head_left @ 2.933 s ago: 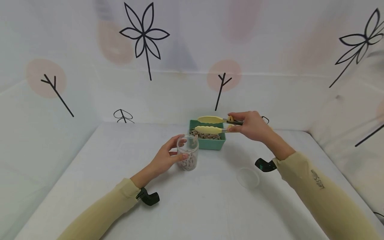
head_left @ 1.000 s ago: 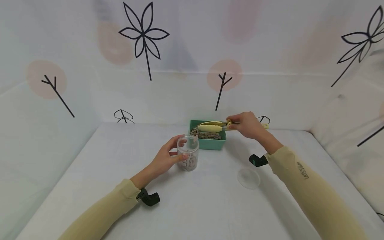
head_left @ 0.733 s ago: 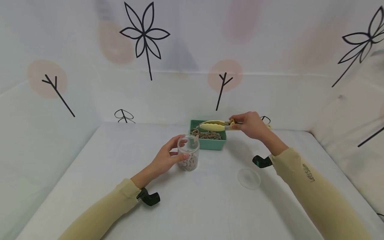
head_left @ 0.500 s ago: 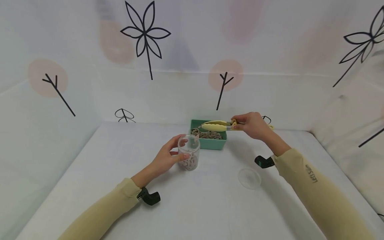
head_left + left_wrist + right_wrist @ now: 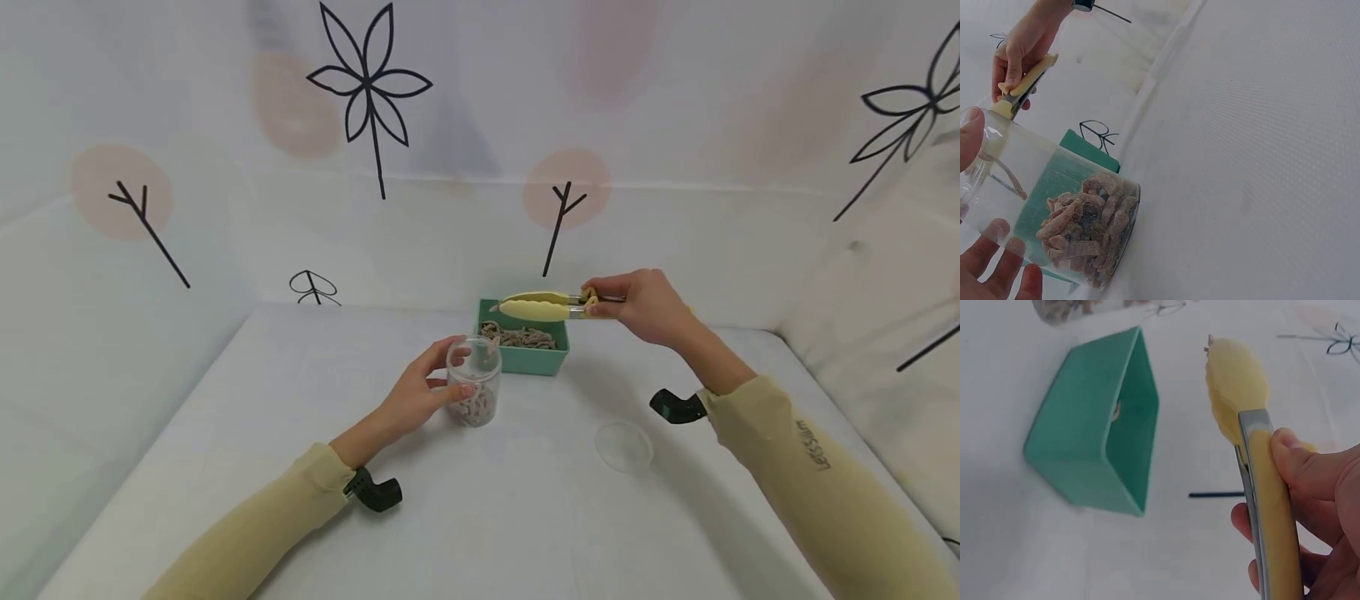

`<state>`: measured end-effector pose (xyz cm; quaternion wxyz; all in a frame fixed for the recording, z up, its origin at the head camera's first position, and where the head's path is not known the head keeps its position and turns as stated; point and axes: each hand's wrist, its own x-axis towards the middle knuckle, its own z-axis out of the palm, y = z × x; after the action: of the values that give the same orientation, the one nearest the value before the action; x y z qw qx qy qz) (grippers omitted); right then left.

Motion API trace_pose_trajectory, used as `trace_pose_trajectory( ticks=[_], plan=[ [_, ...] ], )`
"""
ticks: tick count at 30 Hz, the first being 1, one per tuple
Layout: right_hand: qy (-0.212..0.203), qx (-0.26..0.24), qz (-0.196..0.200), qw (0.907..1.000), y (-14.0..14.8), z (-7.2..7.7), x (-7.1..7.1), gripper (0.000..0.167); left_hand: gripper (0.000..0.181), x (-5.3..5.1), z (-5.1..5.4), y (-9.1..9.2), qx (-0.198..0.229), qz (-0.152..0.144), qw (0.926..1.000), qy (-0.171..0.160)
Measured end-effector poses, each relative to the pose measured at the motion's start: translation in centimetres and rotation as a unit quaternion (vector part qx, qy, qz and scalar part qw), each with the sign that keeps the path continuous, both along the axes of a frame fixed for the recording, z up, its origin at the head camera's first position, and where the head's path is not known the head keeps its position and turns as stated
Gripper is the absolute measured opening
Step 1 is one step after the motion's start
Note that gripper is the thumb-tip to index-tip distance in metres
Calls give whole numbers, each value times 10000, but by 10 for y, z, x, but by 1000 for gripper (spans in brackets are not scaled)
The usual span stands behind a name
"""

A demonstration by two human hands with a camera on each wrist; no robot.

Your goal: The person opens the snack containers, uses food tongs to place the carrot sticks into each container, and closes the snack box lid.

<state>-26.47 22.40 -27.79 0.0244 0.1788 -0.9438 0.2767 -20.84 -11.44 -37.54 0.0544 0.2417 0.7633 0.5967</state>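
Note:
My left hand (image 5: 417,392) grips a clear jar (image 5: 476,400) standing upright on the table; several knobbly brownish pieces (image 5: 1088,225) lie in its lower part, and one strip (image 5: 1007,172) is nearer its mouth. My right hand (image 5: 648,307) holds yellow-tipped tongs (image 5: 536,311) above the green box (image 5: 532,361), their tips close together. A small bit (image 5: 1209,342) pokes out at the tongs' tips in the right wrist view. More brownish pieces (image 5: 525,337) lie in the green box, just behind the jar.
A clear round lid (image 5: 624,446) lies on the white tabletop (image 5: 480,533), to the right of the jar. Behind the table hangs a pale cloth (image 5: 465,233) with flower and twig drawings. A dark cable (image 5: 951,540) shows at the right edge.
The tongs were spread above the box, then came together low in it. They have since risen with a small bit at their tips. My left hand and the jar have stayed in place.

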Motion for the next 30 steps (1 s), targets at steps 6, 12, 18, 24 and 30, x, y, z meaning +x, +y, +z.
trace_pose_trajectory(
  ticks=[6,12,18,24,30],
  plan=[
    [169,-163,230,9995,-10,10,18,33,71,1,3,0,23,2,10000,-16],
    [86,-193,615,9979,-21,11,31,34,70,1,3,0,-12,3,10000,-26],
    [211,62,753,9969,-26,9,34,36,71,1,2,-1,-10,-29,10000,-26],
    [291,102,912,9954,-29,9,34,36,72,1,3,-1,-46,-15,10000,-60],
    [389,216,1006,9939,-32,9,34,37,73,1,2,-1,-133,11,9999,-84]
  ],
)
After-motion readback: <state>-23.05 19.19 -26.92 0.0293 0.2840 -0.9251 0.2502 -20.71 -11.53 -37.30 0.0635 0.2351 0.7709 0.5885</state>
